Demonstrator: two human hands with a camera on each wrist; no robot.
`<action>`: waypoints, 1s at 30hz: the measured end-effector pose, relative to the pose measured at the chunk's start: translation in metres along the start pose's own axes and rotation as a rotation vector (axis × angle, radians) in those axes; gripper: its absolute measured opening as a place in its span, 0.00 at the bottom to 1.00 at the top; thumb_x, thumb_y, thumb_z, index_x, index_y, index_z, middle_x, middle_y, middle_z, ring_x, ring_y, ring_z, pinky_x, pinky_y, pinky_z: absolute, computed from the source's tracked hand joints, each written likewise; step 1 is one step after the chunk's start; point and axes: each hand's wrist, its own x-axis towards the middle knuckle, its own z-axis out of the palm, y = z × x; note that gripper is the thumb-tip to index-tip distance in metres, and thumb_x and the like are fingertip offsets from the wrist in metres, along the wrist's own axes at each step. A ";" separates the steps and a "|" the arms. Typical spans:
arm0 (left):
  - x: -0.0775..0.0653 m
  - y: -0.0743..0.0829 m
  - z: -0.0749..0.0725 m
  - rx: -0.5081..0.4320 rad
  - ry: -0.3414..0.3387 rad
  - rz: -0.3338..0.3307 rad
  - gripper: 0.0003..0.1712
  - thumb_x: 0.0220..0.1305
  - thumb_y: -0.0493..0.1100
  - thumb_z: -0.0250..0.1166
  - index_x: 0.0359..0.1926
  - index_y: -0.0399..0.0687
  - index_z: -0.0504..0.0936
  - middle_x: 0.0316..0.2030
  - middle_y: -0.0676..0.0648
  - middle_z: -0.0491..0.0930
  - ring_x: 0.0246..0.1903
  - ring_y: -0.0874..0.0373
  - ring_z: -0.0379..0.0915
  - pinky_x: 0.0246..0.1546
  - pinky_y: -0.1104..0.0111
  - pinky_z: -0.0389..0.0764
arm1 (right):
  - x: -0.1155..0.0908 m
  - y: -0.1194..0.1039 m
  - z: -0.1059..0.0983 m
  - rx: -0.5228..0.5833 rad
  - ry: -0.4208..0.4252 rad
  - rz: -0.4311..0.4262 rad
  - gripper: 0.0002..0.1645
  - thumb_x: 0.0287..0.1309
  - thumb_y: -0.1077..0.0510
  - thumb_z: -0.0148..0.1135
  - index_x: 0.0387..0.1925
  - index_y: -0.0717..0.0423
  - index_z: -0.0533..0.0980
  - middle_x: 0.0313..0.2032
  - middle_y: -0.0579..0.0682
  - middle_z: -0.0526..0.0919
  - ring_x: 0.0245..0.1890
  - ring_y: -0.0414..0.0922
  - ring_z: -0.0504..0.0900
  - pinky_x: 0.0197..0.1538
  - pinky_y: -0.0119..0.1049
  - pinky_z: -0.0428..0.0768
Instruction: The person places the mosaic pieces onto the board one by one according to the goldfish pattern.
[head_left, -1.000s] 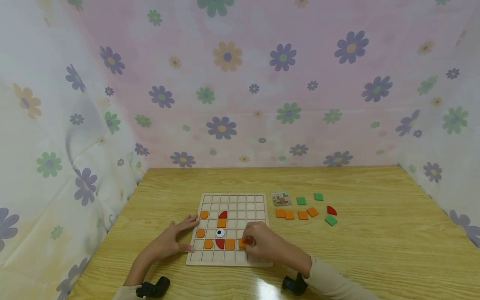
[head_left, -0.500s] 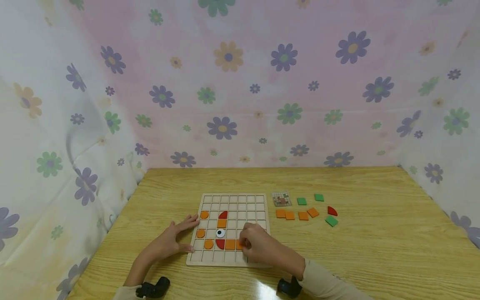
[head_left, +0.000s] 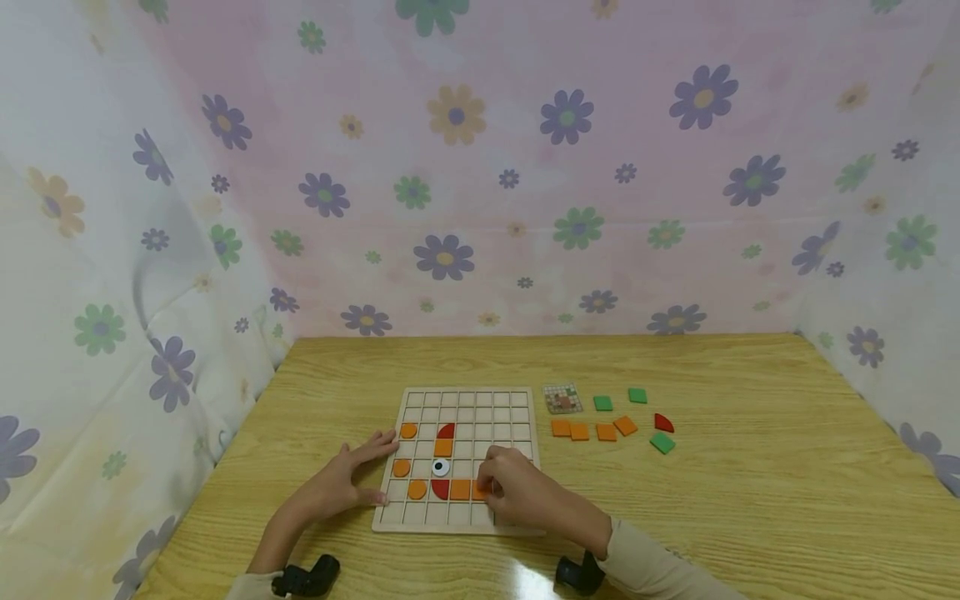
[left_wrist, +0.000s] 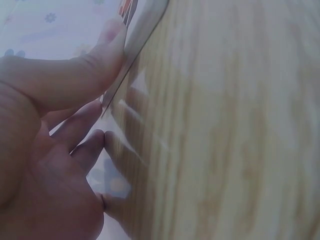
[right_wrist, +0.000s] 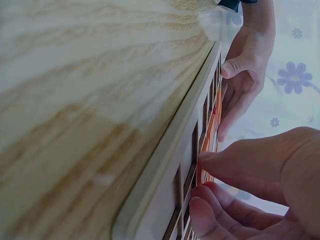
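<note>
While the left hand (head_left: 339,483) rests against the left edge of the gridded wooden board (head_left: 502,414), its thumb and fingers spread well apart and touching the rim, the right hand (head_left: 519,492) pinches an orange square (head_left: 478,490), thumb and fingertips close together on it, at the fifth column from the left in the second row from the near edge; the fingers partly cover it, so I cannot tell whether it lies flat in its cell. Just left of it in that row come a second orange square (head_left: 461,489), a red quarter-circle (head_left: 441,490) and an orange disc (head_left: 417,489). Beyond the red quarter-circle, in the same column, sit a white disc with a black dot (head_left: 441,467), an upper orange square (head_left: 443,448) and an upper red quarter-circle (head_left: 447,432), while two more orange discs (head_left: 401,467) lie in the leftmost column. Right of the board, on the wood-grained table (head_left: 750,500), lie a small gridded card (head_left: 562,399), four loose orange squares (head_left: 606,432), three green squares (head_left: 662,442) and a loose red quarter-circle (head_left: 663,423)
</note>
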 end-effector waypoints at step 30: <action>0.000 0.000 0.000 -0.010 -0.003 0.001 0.45 0.51 0.48 0.72 0.69 0.43 0.63 0.71 0.41 0.52 0.70 0.40 0.39 0.63 0.39 0.24 | -0.034 0.024 -0.056 -0.049 0.045 0.095 0.09 0.52 0.65 0.67 0.38 0.60 0.80 0.42 0.49 0.76 0.38 0.50 0.79 0.36 0.37 0.82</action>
